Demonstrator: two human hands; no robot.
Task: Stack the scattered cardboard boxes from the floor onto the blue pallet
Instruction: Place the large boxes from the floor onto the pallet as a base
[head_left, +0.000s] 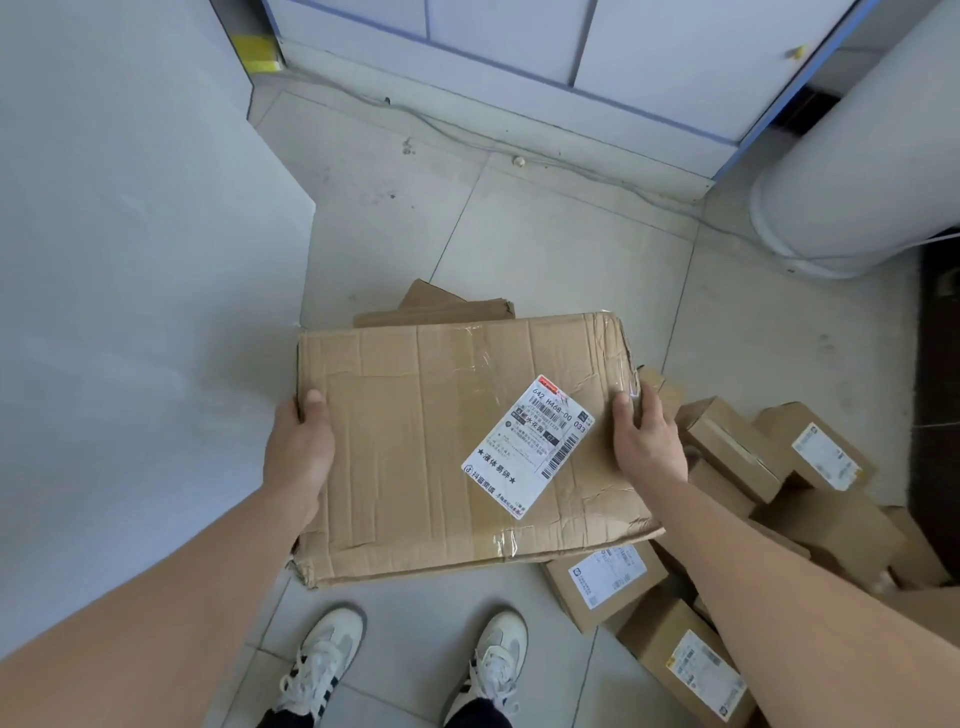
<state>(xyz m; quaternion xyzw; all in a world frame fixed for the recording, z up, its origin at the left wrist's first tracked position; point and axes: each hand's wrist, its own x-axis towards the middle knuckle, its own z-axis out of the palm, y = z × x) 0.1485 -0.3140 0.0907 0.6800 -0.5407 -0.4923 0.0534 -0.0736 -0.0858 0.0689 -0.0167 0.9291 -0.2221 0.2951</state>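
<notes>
Two white sneakers (322, 660) stand on the tiled floor (545, 234) at the near edge. Above them, a large crumpled cardboard box (426, 447) is held flat between both hands. The left hand (298, 447) grips its left edge, thumb on top, fingers hidden round the side. The right hand (647, 441) grips the right edge, thumb on top, fingers curled over the torn corner. A white shipping label (527, 444) sits on the box top. Small labelled boxes (727, 447) lie heaped on the floor to the right, one overlapped by the large box's near corner. Flattened cardboard (441, 306) lies just beyond. A white cylinder (857, 171) stands far right.
</notes>
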